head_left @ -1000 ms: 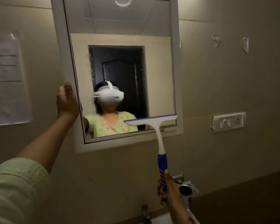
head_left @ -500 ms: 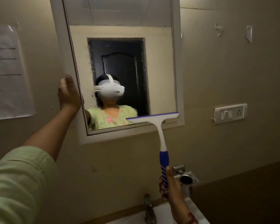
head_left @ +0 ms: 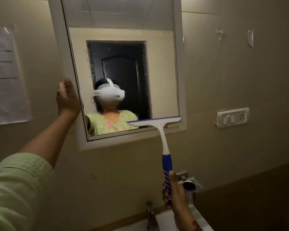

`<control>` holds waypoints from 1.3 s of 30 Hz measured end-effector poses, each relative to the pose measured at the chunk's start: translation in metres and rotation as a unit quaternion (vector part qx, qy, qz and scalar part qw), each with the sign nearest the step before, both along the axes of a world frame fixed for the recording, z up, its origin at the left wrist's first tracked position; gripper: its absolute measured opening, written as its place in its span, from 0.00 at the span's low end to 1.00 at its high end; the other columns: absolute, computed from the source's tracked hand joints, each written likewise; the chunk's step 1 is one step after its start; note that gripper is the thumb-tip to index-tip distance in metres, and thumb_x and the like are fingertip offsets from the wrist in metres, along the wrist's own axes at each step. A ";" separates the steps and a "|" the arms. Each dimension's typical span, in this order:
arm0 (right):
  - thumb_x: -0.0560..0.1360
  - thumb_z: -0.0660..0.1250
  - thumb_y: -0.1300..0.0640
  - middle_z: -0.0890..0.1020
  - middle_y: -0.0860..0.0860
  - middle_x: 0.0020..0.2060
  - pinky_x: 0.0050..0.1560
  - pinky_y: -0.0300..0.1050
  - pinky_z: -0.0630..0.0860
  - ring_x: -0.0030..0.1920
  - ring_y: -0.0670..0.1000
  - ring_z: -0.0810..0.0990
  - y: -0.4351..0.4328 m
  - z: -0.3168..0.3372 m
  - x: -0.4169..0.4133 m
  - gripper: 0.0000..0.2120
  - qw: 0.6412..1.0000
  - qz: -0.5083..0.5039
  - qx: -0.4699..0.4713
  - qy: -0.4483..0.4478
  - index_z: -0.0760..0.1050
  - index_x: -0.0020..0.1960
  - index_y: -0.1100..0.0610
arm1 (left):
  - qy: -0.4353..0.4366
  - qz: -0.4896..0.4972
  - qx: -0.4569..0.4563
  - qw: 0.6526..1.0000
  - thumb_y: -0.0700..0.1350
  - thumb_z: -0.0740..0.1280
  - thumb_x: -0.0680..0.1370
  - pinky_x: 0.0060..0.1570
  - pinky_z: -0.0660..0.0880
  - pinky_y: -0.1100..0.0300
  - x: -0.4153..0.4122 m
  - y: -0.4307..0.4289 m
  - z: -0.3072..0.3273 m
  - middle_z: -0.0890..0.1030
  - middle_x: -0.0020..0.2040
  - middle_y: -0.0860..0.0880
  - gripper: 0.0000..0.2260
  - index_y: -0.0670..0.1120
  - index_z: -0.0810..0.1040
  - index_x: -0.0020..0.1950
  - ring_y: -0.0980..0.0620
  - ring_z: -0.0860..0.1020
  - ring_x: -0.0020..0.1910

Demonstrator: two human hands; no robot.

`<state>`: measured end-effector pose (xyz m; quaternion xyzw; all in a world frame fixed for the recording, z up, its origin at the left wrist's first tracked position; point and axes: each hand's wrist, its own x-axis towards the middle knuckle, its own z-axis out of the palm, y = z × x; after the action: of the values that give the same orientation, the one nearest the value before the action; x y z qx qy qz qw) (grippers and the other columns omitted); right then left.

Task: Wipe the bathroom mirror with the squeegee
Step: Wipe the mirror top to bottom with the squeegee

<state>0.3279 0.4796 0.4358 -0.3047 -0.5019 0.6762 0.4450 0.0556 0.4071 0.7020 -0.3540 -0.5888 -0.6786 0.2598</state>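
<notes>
A white-framed mirror (head_left: 163, 67) hangs on the beige wall. My left hand (head_left: 66, 98) grips its left frame edge, arm stretched out in a pale green sleeve. My right hand (head_left: 173, 194) is shut on the blue grip of a squeegee (head_left: 163, 139) with a white neck. Its blade lies across the mirror's bottom right corner, just above the lower frame. Streaks show on the glass near the middle left.
A paper sheet (head_left: 5, 75) is taped to the wall at the left. A switch plate (head_left: 232, 117) sits right of the mirror. Below are a metal holder (head_left: 188, 185), a tap (head_left: 151, 215) and a white basin (head_left: 198, 219).
The squeegee blade stays at the mirror's bottom right corner. The camera has tilted a little, showing more of the tap and basin. My left hand keeps its hold on the frame.
</notes>
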 end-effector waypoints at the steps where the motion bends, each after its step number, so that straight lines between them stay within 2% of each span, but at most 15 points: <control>1: 0.46 0.63 0.20 0.70 0.49 0.19 0.19 0.35 0.65 0.18 0.46 0.67 -0.001 -0.001 0.000 0.39 1.000 -0.005 -0.002 0.001 0.71 0.30 0.57 | -0.001 0.000 0.000 1.000 0.54 0.47 0.80 0.41 0.62 0.58 0.000 0.000 0.000 0.70 0.40 0.48 0.13 0.51 0.66 0.43 0.53 0.68 0.46; 2: 0.43 0.63 0.19 0.70 0.49 0.19 0.19 0.35 0.65 0.18 0.46 0.67 -0.002 -0.001 0.001 0.40 1.000 -0.009 -0.004 0.000 0.71 0.30 0.57 | -0.004 -0.001 0.000 1.000 0.54 0.47 0.80 0.43 0.63 0.58 0.000 0.000 0.001 0.70 0.40 0.49 0.13 0.52 0.66 0.43 0.53 0.68 0.46; 3: 0.45 0.63 0.20 0.70 0.49 0.19 0.19 0.35 0.65 0.18 0.46 0.67 -0.003 -0.001 0.001 0.39 1.000 -0.009 -0.005 0.000 0.71 0.30 0.57 | -0.007 -0.002 0.001 1.000 0.55 0.47 0.80 0.44 0.65 0.57 0.001 -0.001 0.001 0.70 0.39 0.51 0.12 0.53 0.65 0.42 0.54 0.68 0.47; 6: 0.61 0.59 0.31 0.71 0.49 0.19 0.21 0.35 0.65 0.19 0.46 0.68 -0.005 0.005 0.000 0.28 1.000 0.001 -0.002 0.004 0.71 0.32 0.58 | -0.013 -0.001 0.001 1.000 0.55 0.47 0.80 0.47 0.65 0.57 0.002 0.000 0.002 0.70 0.39 0.52 0.13 0.55 0.64 0.39 0.54 0.67 0.47; 8: 0.66 0.57 0.34 0.71 0.48 0.19 0.22 0.35 0.65 0.19 0.46 0.68 -0.005 0.009 -0.001 0.25 1.000 -0.001 0.001 0.004 0.71 0.31 0.57 | -0.013 0.003 -0.002 1.000 0.55 0.47 0.80 0.46 0.63 0.57 0.003 -0.001 0.001 0.69 0.37 0.54 0.14 0.55 0.63 0.37 0.54 0.67 0.47; 11: 0.64 0.58 0.32 0.71 0.48 0.19 0.22 0.35 0.64 0.19 0.46 0.68 -0.006 0.012 -0.001 0.26 1.000 -0.005 0.007 0.002 0.71 0.32 0.57 | -0.010 -0.001 0.004 1.000 0.54 0.47 0.80 0.45 0.65 0.56 0.002 -0.001 0.001 0.71 0.39 0.50 0.14 0.51 0.66 0.42 0.53 0.68 0.46; 13: 0.56 0.62 0.25 0.70 0.49 0.19 0.21 0.35 0.64 0.19 0.47 0.67 -0.007 0.009 0.000 0.32 1.000 -0.010 0.003 0.009 0.71 0.30 0.56 | -0.006 0.001 0.006 1.000 0.54 0.47 0.80 0.46 0.66 0.55 0.002 -0.001 0.001 0.71 0.44 0.46 0.13 0.49 0.66 0.45 0.53 0.68 0.46; 14: 0.51 0.63 0.23 0.70 0.49 0.19 0.21 0.34 0.64 0.19 0.47 0.67 -0.009 0.007 0.002 0.34 1.000 -0.013 -0.002 0.010 0.71 0.29 0.56 | -0.007 0.003 0.005 1.000 0.54 0.47 0.80 0.46 0.66 0.55 0.002 -0.001 0.001 0.71 0.45 0.46 0.13 0.51 0.66 0.42 0.53 0.68 0.46; 16: 0.55 0.62 0.26 0.70 0.48 0.18 0.20 0.34 0.63 0.18 0.46 0.66 -0.012 0.004 0.004 0.31 1.000 -0.015 -0.007 0.010 0.71 0.30 0.57 | -0.010 0.009 0.000 1.000 0.54 0.47 0.80 0.45 0.65 0.56 0.003 -0.001 0.002 0.71 0.39 0.49 0.14 0.55 0.63 0.36 0.54 0.68 0.47; 18: 0.64 0.59 0.34 0.69 0.48 0.18 0.19 0.33 0.62 0.18 0.45 0.65 -0.017 0.005 0.006 0.25 0.999 -0.024 -0.013 0.022 0.70 0.32 0.58 | -0.011 0.012 -0.008 1.000 0.54 0.47 0.80 0.46 0.65 0.56 0.005 -0.001 0.002 0.68 0.35 0.57 0.14 0.56 0.62 0.36 0.54 0.67 0.47; 19: 0.66 0.58 0.37 0.69 0.48 0.18 0.19 0.33 0.62 0.17 0.45 0.65 -0.020 0.006 0.007 0.23 0.999 -0.033 -0.015 0.029 0.70 0.32 0.58 | -0.009 0.011 -0.007 1.000 0.54 0.47 0.80 0.47 0.65 0.56 0.004 -0.001 0.002 0.69 0.36 0.57 0.14 0.55 0.63 0.36 0.53 0.68 0.47; 22: 0.67 0.58 0.37 0.69 0.47 0.18 0.19 0.35 0.62 0.18 0.45 0.65 -0.025 0.013 0.009 0.23 0.997 -0.055 -0.016 0.046 0.70 0.32 0.58 | 0.010 0.003 0.010 1.000 0.55 0.47 0.80 0.45 0.65 0.53 0.000 0.001 0.001 0.76 0.45 0.38 0.18 0.45 0.70 0.46 0.43 0.74 0.49; 25: 0.66 0.58 0.37 0.69 0.47 0.18 0.18 0.35 0.62 0.18 0.45 0.65 -0.028 0.030 0.012 0.23 0.997 -0.051 -0.001 0.063 0.70 0.30 0.57 | 0.025 0.017 0.022 0.999 0.55 0.47 0.80 0.46 0.65 0.51 -0.005 0.003 0.000 0.75 0.51 0.33 0.23 0.37 0.71 0.52 0.38 0.74 0.52; 35: 0.67 0.56 0.34 0.70 0.45 0.20 0.21 0.34 0.60 0.20 0.43 0.64 -0.031 0.138 0.001 0.23 0.979 0.032 0.184 0.086 0.72 0.32 0.54 | 0.027 0.015 0.018 0.999 0.57 0.47 0.80 0.47 0.66 0.48 -0.009 0.002 -0.001 0.75 0.51 0.31 0.24 0.38 0.70 0.52 0.35 0.73 0.51; 39: 0.66 0.57 0.34 0.69 0.45 0.20 0.21 0.35 0.60 0.20 0.43 0.64 -0.037 0.179 -0.015 0.22 0.963 0.056 0.239 0.108 0.73 0.31 0.52 | 0.024 0.012 0.021 0.999 0.55 0.48 0.80 0.42 0.62 0.53 -0.008 0.002 -0.001 0.76 0.50 0.30 0.22 0.38 0.71 0.51 0.34 0.74 0.50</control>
<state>0.3130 0.4422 0.6151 -0.0863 -0.6138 0.5894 0.5181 0.0477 0.4089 0.7012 -0.3572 -0.5723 -0.6791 0.2894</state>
